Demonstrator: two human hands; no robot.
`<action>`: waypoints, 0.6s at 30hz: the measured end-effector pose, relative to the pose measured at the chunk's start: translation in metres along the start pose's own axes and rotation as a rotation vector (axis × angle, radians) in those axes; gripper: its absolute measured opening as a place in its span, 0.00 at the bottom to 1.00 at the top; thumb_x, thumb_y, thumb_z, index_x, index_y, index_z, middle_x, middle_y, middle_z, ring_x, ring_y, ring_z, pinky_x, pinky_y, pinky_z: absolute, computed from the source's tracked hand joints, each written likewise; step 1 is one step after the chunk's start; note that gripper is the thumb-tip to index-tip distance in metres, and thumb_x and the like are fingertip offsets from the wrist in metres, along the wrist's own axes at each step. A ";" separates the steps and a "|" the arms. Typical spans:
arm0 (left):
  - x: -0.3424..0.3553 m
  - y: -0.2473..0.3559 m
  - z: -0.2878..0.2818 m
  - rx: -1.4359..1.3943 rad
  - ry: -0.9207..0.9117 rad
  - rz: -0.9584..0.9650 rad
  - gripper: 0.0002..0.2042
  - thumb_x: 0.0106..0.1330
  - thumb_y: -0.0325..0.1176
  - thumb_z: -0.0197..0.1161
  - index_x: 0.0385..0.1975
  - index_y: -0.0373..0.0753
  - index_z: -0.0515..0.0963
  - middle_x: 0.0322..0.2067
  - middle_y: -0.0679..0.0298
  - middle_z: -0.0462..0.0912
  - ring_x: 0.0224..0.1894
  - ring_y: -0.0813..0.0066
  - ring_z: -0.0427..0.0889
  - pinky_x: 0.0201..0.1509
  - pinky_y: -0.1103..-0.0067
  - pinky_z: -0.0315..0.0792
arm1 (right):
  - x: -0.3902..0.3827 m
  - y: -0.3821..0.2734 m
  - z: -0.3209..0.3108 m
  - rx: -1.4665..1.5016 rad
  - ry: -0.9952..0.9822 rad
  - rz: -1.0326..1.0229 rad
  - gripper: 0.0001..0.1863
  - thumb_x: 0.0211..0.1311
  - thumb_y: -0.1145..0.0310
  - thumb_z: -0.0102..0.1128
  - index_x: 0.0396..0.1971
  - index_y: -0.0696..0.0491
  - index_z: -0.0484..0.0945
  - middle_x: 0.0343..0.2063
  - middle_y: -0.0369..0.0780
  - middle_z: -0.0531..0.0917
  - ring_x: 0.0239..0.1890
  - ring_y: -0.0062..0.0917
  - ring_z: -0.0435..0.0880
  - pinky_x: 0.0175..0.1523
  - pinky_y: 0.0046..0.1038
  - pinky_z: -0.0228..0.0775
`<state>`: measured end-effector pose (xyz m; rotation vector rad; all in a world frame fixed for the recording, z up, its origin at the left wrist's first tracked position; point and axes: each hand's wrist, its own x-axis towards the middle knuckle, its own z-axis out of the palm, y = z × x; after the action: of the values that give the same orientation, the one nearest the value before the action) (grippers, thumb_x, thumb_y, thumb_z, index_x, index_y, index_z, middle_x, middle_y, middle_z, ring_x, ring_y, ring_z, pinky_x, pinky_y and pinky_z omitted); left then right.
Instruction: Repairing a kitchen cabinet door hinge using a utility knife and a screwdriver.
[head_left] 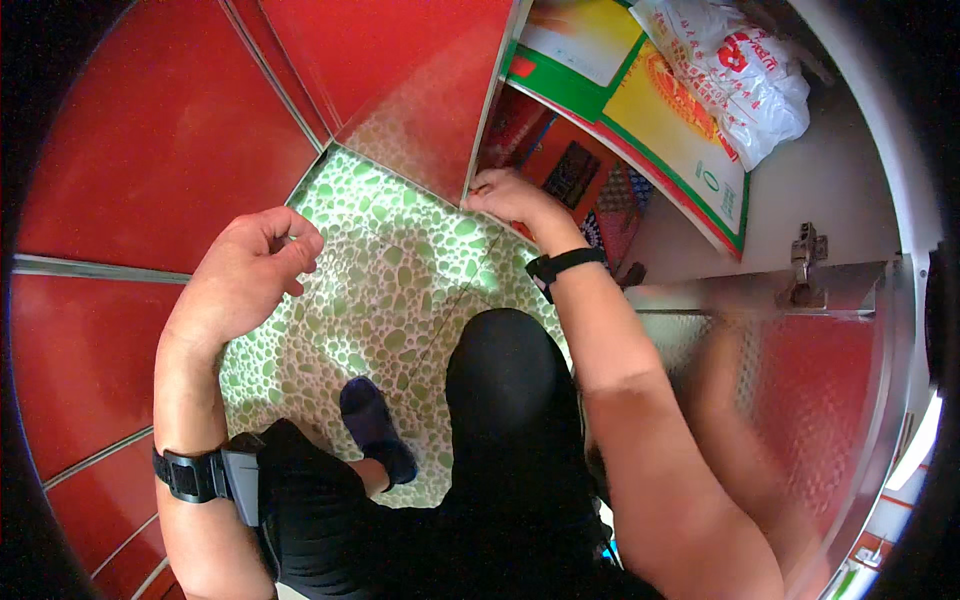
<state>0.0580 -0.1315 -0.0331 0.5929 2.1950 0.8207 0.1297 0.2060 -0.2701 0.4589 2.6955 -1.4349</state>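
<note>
My left hand (255,265) hovers over the pebble-patterned floor (350,270), beside the red cabinet fronts on the left. Its fingers are loosely curled in, and nothing shows in them. At the lower corner of a red panel (420,80) with a metal edge, my right hand (515,203) has its fingers closed. They touch that corner, by the opening of a cabinet; whether they pinch anything small is hidden. Inside the opening, just beyond the right hand, are a red-orange patterned item (575,160) and a green, yellow and white printed box or board (670,120).
A crumpled white plastic bag (735,80) lies on the printed board. At the right, a red cabinet door (800,390) stands open on a metal hinge (806,265). More red cabinet fronts (150,130) line the left. My foot in a dark sock (375,425) is on the floor.
</note>
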 end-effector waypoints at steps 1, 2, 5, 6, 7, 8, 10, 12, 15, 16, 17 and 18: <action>0.000 0.000 0.001 -0.003 -0.008 0.003 0.11 0.77 0.39 0.60 0.39 0.36 0.79 0.31 0.68 0.81 0.31 0.81 0.79 0.36 0.80 0.75 | 0.001 0.007 -0.003 0.008 -0.042 0.009 0.24 0.57 0.52 0.72 0.38 0.61 0.86 0.33 0.44 0.89 0.36 0.32 0.86 0.45 0.34 0.78; -0.003 -0.005 0.000 -0.014 -0.016 0.012 0.11 0.77 0.39 0.60 0.40 0.36 0.79 0.31 0.68 0.81 0.31 0.81 0.79 0.36 0.80 0.75 | 0.002 0.001 0.007 0.018 -0.060 0.007 0.24 0.57 0.52 0.72 0.38 0.61 0.86 0.33 0.44 0.89 0.36 0.32 0.86 0.45 0.34 0.78; -0.013 -0.006 0.000 -0.017 -0.021 0.014 0.11 0.77 0.38 0.59 0.40 0.36 0.79 0.31 0.69 0.81 0.32 0.82 0.79 0.38 0.80 0.75 | -0.002 -0.018 0.016 -0.151 0.032 0.131 0.23 0.58 0.51 0.72 0.37 0.60 0.87 0.33 0.49 0.88 0.37 0.39 0.88 0.46 0.35 0.79; -0.016 -0.004 0.000 -0.001 -0.015 0.001 0.10 0.77 0.37 0.59 0.41 0.35 0.79 0.32 0.69 0.81 0.33 0.82 0.79 0.38 0.81 0.75 | -0.006 -0.024 0.022 -0.152 0.023 0.129 0.23 0.58 0.51 0.72 0.37 0.60 0.87 0.33 0.49 0.88 0.37 0.39 0.88 0.46 0.35 0.79; -0.020 -0.004 -0.001 -0.005 -0.013 -0.006 0.10 0.77 0.37 0.59 0.41 0.35 0.79 0.32 0.69 0.81 0.33 0.82 0.79 0.38 0.81 0.75 | -0.010 -0.029 0.029 -0.241 0.036 0.101 0.23 0.58 0.51 0.72 0.36 0.59 0.87 0.33 0.49 0.89 0.37 0.39 0.88 0.46 0.36 0.79; -0.023 -0.001 0.000 0.017 0.000 0.016 0.10 0.77 0.36 0.59 0.41 0.35 0.79 0.32 0.69 0.81 0.34 0.82 0.78 0.38 0.81 0.75 | -0.014 -0.031 0.029 -0.337 0.060 0.078 0.23 0.58 0.50 0.72 0.36 0.58 0.87 0.33 0.48 0.89 0.37 0.40 0.88 0.47 0.38 0.79; -0.026 0.005 -0.001 0.034 0.012 0.044 0.09 0.77 0.36 0.59 0.41 0.35 0.79 0.33 0.69 0.81 0.35 0.82 0.78 0.39 0.81 0.75 | -0.010 -0.017 0.028 -0.338 0.087 0.081 0.24 0.58 0.48 0.71 0.38 0.57 0.87 0.35 0.47 0.89 0.38 0.40 0.89 0.48 0.39 0.79; -0.032 0.003 -0.004 0.064 0.022 0.031 0.09 0.76 0.35 0.59 0.41 0.35 0.78 0.33 0.70 0.81 0.35 0.82 0.78 0.39 0.81 0.75 | -0.007 -0.025 0.024 -0.192 0.136 0.150 0.24 0.58 0.49 0.70 0.42 0.56 0.87 0.36 0.47 0.89 0.39 0.39 0.89 0.49 0.37 0.79; -0.032 0.005 -0.001 0.021 0.018 0.056 0.08 0.76 0.34 0.59 0.41 0.34 0.78 0.33 0.70 0.81 0.35 0.82 0.78 0.39 0.81 0.75 | -0.007 -0.021 0.011 -0.136 0.088 0.127 0.26 0.59 0.49 0.69 0.47 0.57 0.86 0.45 0.52 0.87 0.49 0.45 0.87 0.56 0.41 0.77; -0.031 0.007 0.000 0.018 0.015 0.054 0.08 0.76 0.34 0.59 0.41 0.34 0.78 0.33 0.70 0.81 0.35 0.82 0.78 0.39 0.81 0.75 | -0.005 -0.018 0.009 -0.156 0.079 0.112 0.27 0.58 0.49 0.69 0.48 0.56 0.85 0.46 0.52 0.87 0.49 0.45 0.87 0.57 0.41 0.77; -0.031 0.009 0.001 0.024 0.015 0.054 0.08 0.76 0.34 0.59 0.41 0.34 0.78 0.33 0.70 0.81 0.35 0.82 0.78 0.39 0.81 0.75 | -0.004 -0.018 0.010 -0.156 0.078 0.112 0.27 0.58 0.49 0.69 0.48 0.56 0.85 0.46 0.52 0.87 0.49 0.45 0.87 0.57 0.41 0.77; -0.031 0.011 0.001 0.029 0.015 0.054 0.08 0.76 0.33 0.59 0.41 0.34 0.78 0.33 0.70 0.81 0.35 0.82 0.78 0.40 0.81 0.75 | -0.003 -0.017 0.011 -0.159 0.059 0.126 0.27 0.59 0.49 0.68 0.48 0.56 0.85 0.46 0.52 0.87 0.50 0.46 0.87 0.57 0.41 0.77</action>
<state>0.0805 -0.1432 -0.0117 0.6651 2.2161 0.8244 0.1269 0.1870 -0.2618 0.6553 2.7425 -1.1828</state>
